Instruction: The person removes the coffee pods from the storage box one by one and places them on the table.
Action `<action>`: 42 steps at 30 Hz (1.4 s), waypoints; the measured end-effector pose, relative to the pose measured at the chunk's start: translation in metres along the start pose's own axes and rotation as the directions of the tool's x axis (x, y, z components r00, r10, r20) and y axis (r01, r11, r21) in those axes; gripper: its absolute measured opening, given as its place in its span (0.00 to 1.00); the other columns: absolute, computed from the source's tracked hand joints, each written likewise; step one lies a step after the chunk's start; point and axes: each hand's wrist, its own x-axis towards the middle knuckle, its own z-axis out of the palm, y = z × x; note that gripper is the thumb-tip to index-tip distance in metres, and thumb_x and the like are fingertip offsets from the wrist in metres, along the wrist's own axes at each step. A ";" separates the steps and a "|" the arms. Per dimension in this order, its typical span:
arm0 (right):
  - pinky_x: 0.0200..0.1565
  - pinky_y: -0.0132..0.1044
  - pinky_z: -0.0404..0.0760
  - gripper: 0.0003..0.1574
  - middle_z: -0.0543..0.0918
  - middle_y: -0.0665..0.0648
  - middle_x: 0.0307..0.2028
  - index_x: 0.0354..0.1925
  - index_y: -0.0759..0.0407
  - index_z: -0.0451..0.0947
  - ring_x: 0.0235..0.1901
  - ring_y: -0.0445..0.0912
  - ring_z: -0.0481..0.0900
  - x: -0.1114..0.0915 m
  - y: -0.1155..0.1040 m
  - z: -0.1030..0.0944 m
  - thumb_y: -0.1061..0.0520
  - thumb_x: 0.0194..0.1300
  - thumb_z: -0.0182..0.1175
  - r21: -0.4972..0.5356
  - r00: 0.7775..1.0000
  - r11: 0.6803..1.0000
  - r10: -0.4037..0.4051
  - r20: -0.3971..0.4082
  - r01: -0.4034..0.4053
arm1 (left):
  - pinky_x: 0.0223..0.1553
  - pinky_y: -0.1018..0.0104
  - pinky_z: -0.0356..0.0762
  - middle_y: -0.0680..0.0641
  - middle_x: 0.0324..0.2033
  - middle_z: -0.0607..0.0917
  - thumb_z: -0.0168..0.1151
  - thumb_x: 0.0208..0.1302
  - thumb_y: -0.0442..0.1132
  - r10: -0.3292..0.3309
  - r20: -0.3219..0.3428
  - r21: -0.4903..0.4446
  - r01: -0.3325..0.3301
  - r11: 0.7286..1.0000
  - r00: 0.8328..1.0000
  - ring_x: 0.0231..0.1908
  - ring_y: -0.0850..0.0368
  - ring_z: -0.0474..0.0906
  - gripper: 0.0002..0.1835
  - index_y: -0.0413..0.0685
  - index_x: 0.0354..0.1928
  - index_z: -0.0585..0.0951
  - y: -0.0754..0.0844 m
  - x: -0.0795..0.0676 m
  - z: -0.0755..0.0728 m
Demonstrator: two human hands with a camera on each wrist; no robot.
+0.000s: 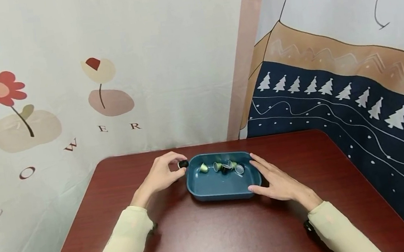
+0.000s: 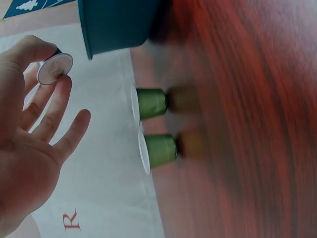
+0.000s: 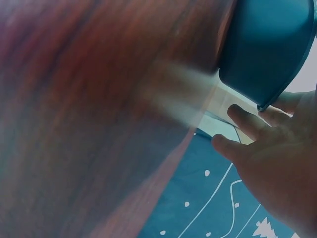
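My left hand (image 1: 160, 173) pinches a black coffee capsule (image 1: 183, 164) between thumb and fingers, beside the left end of a blue tray (image 1: 225, 196). In the left wrist view that capsule's pale lid (image 2: 55, 69) faces the camera. Two green coffee capsules, one (image 2: 151, 103) nearer the tray and another (image 2: 161, 150) next to it, stand lid up on the table below the left hand; the head view hides them. Against the tray's right end, my right hand (image 1: 277, 180) rests with fingers extended along the rim. Several green and dark capsules, including a green one (image 1: 204, 167), lie inside the tray.
The dark red wooden table (image 1: 222, 236) has its far edge along a printed cloth wall (image 1: 179, 62). A navy cloth with white trees (image 1: 337, 127) hangs at the right side.
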 end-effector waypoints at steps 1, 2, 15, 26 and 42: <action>0.82 0.74 0.68 0.64 0.49 0.52 0.94 0.91 0.55 0.56 0.89 0.62 0.58 0.000 0.000 0.000 0.24 0.76 0.66 0.000 1.000 1.000 0.000 0.001 0.000 | 0.59 0.45 0.90 0.49 0.53 0.93 0.76 0.70 0.33 -0.001 -0.007 0.009 0.001 1.000 1.000 0.53 0.48 0.87 0.16 0.49 0.58 0.91 -0.001 -0.001 -0.003; 0.82 0.75 0.67 0.64 0.49 0.52 0.94 0.91 0.55 0.56 0.89 0.62 0.58 0.001 0.000 -0.001 0.24 0.76 0.66 -0.002 1.000 1.000 0.000 0.000 0.000 | 0.61 0.44 0.89 0.50 0.53 0.93 0.76 0.70 0.33 -0.001 -0.015 0.021 0.001 1.000 1.000 0.52 0.49 0.87 0.16 0.49 0.58 0.91 -0.002 -0.001 -0.005; 0.82 0.74 0.67 0.65 0.49 0.52 0.94 0.91 0.54 0.56 0.89 0.61 0.59 0.002 0.001 -0.003 0.24 0.75 0.67 -0.015 1.000 1.000 -0.009 0.001 0.009 | 0.59 0.40 0.89 0.48 0.49 0.93 0.76 0.68 0.28 -0.024 -0.130 0.068 0.033 0.997 0.991 0.50 0.47 0.90 0.17 0.50 0.56 0.92 -0.018 -0.018 -0.034; 0.82 0.76 0.66 0.64 0.50 0.53 0.93 0.91 0.55 0.57 0.89 0.62 0.59 0.000 0.000 -0.002 0.24 0.75 0.66 -0.006 1.000 1.000 -0.007 0.000 0.007 | 0.55 0.68 0.89 0.46 0.48 0.94 0.76 0.68 0.28 -0.051 -0.200 0.067 0.065 0.996 0.978 0.46 0.52 0.91 0.15 0.46 0.55 0.92 -0.029 -0.031 -0.047; 0.83 0.75 0.66 0.64 0.49 0.52 0.94 0.90 0.56 0.57 0.89 0.62 0.59 -0.001 0.002 -0.001 0.24 0.76 0.67 -0.017 1.000 1.000 -0.017 -0.011 0.016 | 0.45 0.65 0.87 0.47 0.42 0.93 0.77 0.72 0.38 -0.165 -0.244 0.088 0.191 0.978 0.956 0.39 0.60 0.88 0.15 0.52 0.58 0.91 -0.040 -0.050 -0.064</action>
